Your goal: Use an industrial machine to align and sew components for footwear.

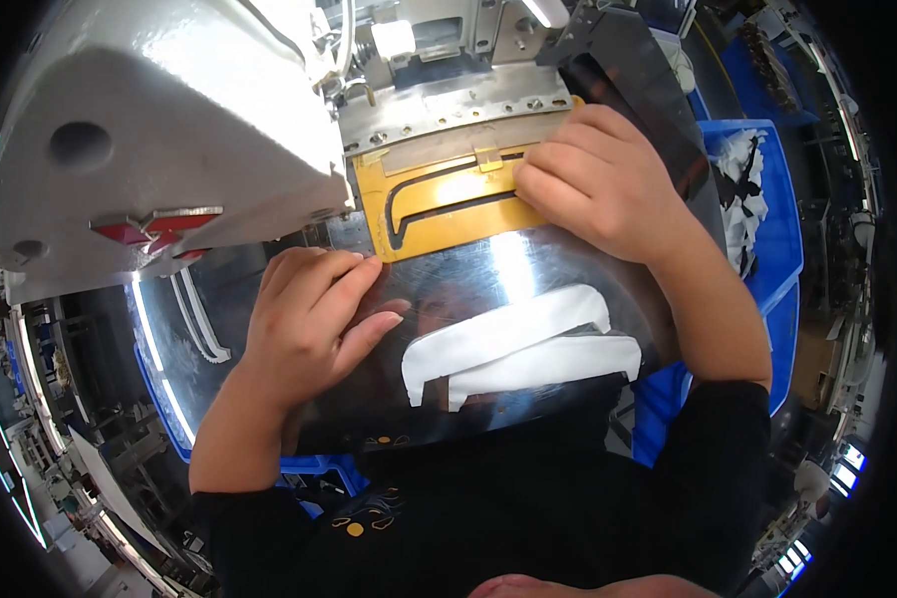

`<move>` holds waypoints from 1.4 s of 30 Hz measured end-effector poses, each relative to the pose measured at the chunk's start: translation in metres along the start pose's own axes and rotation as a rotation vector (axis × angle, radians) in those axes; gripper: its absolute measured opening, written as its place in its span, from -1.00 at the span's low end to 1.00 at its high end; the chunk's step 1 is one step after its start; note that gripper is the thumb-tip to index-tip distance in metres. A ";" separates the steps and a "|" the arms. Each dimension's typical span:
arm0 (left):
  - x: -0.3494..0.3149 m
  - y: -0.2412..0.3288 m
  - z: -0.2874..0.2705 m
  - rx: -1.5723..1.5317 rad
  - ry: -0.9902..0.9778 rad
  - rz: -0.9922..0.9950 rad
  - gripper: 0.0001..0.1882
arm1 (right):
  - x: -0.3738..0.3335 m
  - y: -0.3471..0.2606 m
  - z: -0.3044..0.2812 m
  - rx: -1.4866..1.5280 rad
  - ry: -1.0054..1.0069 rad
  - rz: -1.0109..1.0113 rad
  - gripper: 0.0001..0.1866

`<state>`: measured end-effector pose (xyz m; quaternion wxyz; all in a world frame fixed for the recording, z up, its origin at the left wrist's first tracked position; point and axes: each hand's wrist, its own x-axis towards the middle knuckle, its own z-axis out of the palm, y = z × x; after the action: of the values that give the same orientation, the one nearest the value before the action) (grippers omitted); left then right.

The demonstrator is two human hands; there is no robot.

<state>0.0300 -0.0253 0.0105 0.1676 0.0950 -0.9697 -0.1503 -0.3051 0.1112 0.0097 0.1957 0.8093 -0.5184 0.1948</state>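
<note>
A yellow template plate [448, 231] with a curved dark-edged slot lies on the shiny metal table, its far edge against a metal bar [439, 115]. My right hand [603, 184] has its fingers curled round the plate's right end, where they hide that part. At the near left corner my left hand [314, 314] touches the plate with its fingertips. The left thumb is held apart from the fingers. Nearer to me lie two overlapping white fabric pieces [508, 327], long with bent ends, and neither hand touches them.
A big grey-white sewing machine head [199, 120] rises close on the left, beside my left hand. Narrow white strips [199, 324] lie on the table's left part. Beyond the right edge, a blue bin [785, 214] holds white and dark scraps [740, 199].
</note>
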 end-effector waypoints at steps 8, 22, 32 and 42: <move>0.000 0.000 0.000 -0.005 -0.016 -0.007 -0.50 | 0.002 0.019 -0.009 -0.224 0.094 0.128 -0.74; 0.000 -0.002 0.001 -0.017 -0.031 -0.011 -0.43 | 0.003 -0.015 -0.021 0.434 -0.298 0.261 -0.75; 0.001 -0.001 -0.001 -0.009 -0.006 0.002 -0.46 | 0.014 -0.020 -0.005 0.471 -0.090 0.261 -0.73; -0.002 0.008 0.001 -0.305 0.114 -0.267 -0.38 | 0.007 -0.025 -0.044 0.545 0.001 0.254 -0.65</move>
<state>0.0308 -0.0170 0.0117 0.2133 0.2044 -0.9035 -0.3105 -0.2843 0.1385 0.0479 -0.0546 0.7606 -0.5440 0.3502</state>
